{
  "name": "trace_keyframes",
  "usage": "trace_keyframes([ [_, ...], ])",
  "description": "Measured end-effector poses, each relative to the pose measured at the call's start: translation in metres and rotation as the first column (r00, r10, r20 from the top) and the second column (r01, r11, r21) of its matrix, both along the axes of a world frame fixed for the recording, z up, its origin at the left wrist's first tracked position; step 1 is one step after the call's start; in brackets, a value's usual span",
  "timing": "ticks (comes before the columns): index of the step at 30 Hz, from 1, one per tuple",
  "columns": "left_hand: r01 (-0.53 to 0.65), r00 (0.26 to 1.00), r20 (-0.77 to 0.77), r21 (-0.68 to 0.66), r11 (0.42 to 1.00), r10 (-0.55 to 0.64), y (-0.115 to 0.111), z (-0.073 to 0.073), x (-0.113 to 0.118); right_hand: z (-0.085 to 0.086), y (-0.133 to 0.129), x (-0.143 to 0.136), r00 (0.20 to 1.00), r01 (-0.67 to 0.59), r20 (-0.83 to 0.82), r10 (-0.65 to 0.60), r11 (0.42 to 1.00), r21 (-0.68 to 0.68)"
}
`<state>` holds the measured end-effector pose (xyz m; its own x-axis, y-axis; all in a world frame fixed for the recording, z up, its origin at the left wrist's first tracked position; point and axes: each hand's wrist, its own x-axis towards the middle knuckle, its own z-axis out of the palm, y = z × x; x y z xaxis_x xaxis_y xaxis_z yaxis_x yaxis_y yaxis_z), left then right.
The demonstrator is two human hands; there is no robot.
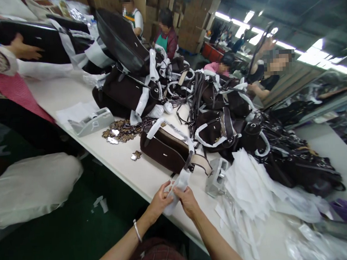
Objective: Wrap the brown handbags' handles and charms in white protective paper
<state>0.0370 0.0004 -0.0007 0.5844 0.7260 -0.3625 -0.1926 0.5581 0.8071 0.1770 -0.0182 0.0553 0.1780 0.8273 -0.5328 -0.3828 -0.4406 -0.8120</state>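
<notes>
A dark brown handbag (166, 153) lies tilted on the table's near edge, its handle wound in white wrapping. From its right end a strip of white wrapping paper (180, 181) runs toward me, seemingly around a strap. My left hand (158, 202) pinches the lower left side of this paper, with a silver bangle on the wrist. On the other side my right hand (188, 201) is closed on the same paper, thumb on top. A beige-lined flap (202, 162) sticks out from the bag's right end.
Tape dispensers (217, 176) (94, 122) stand on the white table (125, 161). More brown bags (122, 92) are piled behind, beside patterned tags (122, 131). White sheets (247, 180) lie at right. A co-worker's hand (24, 48) touches a bag at left; other people sit beyond.
</notes>
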Motion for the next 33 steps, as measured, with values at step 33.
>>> trace_keyframes([
  [33, 0.919, 0.388, -0.839, 0.386, -0.085, 0.381, 0.208, 0.102, 0.001, -0.104, -0.012, 0.140, 0.905, 0.026, 0.419, 0.075, 0.973, -0.229],
])
